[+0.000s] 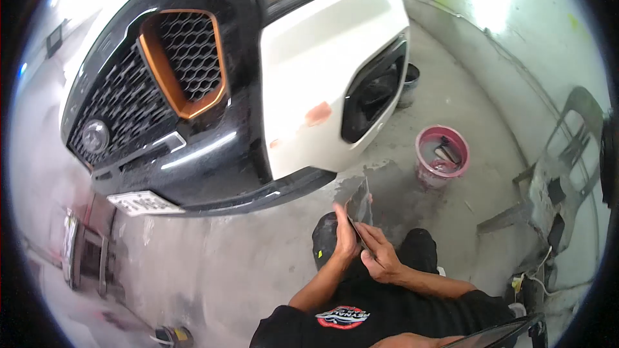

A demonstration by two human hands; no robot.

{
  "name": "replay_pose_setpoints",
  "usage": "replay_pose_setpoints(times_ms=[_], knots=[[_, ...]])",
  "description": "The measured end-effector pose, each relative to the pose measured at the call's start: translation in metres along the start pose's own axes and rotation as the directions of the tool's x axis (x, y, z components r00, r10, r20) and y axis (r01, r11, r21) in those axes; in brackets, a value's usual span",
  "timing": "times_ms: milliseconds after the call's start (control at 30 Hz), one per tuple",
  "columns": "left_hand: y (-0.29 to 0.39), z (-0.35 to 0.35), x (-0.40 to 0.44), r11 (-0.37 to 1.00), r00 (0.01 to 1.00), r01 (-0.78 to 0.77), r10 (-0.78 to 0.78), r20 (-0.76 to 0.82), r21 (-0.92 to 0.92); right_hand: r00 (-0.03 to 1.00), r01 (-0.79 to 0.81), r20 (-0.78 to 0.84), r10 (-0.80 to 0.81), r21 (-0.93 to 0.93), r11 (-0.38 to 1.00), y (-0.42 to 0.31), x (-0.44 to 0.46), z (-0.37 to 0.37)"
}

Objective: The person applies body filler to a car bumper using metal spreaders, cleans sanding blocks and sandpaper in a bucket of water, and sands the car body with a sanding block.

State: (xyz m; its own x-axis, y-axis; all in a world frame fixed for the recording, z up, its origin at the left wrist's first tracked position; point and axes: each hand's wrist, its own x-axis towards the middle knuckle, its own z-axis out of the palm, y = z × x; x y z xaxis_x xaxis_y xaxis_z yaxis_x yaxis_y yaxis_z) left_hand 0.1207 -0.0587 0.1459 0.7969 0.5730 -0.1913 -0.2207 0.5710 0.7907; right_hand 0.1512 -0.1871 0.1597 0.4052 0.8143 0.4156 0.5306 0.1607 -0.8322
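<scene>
Both hands are together over my lap, around a thin dark grey sheet of sandpaper [360, 205] that stands nearly on edge. My left hand [345, 237] presses along its left side, the fingers partly hidden behind it. On the lower right, my right hand [382, 256] grips the sheet between thumb and fingers. Ahead is the white car bumper [316, 67], apart from both hands. It bears a larger reddish-brown patch [318, 114] and a smaller reddish patch [276, 144].
A pink bucket [420, 164] with liquid and tools stands on the wet concrete floor, right of the bumper. Behind it is a dark bucket [408, 87]. A worn grey chair [545, 196] is by the right wall. At left is a small stand [90, 251].
</scene>
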Motion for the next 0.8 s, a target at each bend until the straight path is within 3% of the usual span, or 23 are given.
replay_pose_setpoints(times_ms=[100,200,267,367,400,433,467,533,567,600,667,700,733,767,800], knots=[[-0.014,-0.011,-0.004,0.998,0.977,-0.002,-0.011,0.213,0.062,0.974,-0.096,-0.204,0.098,0.016,0.995,0.002,0.006,0.004],[-0.012,-0.003,-0.008,0.995,0.968,0.016,-0.041,0.246,0.101,0.928,-0.09,-0.367,0.064,-0.054,0.994,0.014,0.012,0.013],[-0.008,0.006,-0.023,0.991,0.987,0.084,-0.097,0.129,0.102,0.89,-0.161,-0.446,0.101,-0.1,0.982,0.033,0.019,0.013],[-0.016,0.006,-0.025,0.975,0.984,0.179,-0.18,-0.004,0.135,0.852,-0.31,-0.443,0.278,0.0,0.951,0.053,0.029,-0.006],[-0.01,0.006,-0.034,0.831,0.993,0.008,-0.07,0.091,0.556,0.843,-0.339,-0.441,0.309,0.01,0.941,0.068,0.029,-0.009],[-0.008,0.008,-0.037,0.51,0.97,-0.203,-0.014,0.244,0.836,0.834,-0.36,-0.443,0.328,0.013,0.933,0.073,0.026,-0.012],[-0.012,0.014,-0.039,0.52,0.971,-0.188,-0.031,0.238,0.833,0.829,-0.381,-0.44,0.346,0.011,0.925,0.073,0.019,-0.014],[-0.015,0.024,-0.036,0.509,0.978,-0.185,0.178,0.108,0.841,0.871,-0.389,-0.298,0.39,0.067,0.919,0.055,0.017,-0.018],[-0.014,0.02,-0.023,0.557,0.991,-0.078,0.134,0.003,0.827,0.88,-0.352,-0.324,0.348,0.047,0.935,0.046,0.013,-0.017],[-0.016,0.018,-0.009,0.632,0.94,-0.286,0.329,0.085,0.72,0.877,-0.357,-0.326,0.353,0.049,0.933,0.039,0.011,-0.017],[0.0,0.02,0.003,0.611,0.987,-0.099,0.158,0.002,0.786,0.953,-0.255,-0.137,0.271,0.124,0.959,0.026,0.001,-0.019],[-0.007,0.013,0.002,0.61,0.989,-0.087,0.146,-0.004,0.788,0.914,-0.349,-0.11,0.39,0.278,0.895,0.024,0.003,-0.029],[-0.017,0.003,0.003,0.512,0.933,-0.273,0.348,0.095,0.814,0.857,-0.48,-0.021,0.515,0.328,0.814,0.031,0.003,-0.048],[-0.024,-0.004,0.002,0.379,0.829,-0.435,0.523,0.199,0.816,0.814,-0.426,-0.139,0.564,0.517,0.742,0.036,0.008,-0.058],[-0.024,-0.004,-0.004,0.385,0.838,-0.425,0.51,0.195,0.819,0.745,-0.333,-0.238,0.624,0.677,0.656,0.041,0.013,-0.067]])
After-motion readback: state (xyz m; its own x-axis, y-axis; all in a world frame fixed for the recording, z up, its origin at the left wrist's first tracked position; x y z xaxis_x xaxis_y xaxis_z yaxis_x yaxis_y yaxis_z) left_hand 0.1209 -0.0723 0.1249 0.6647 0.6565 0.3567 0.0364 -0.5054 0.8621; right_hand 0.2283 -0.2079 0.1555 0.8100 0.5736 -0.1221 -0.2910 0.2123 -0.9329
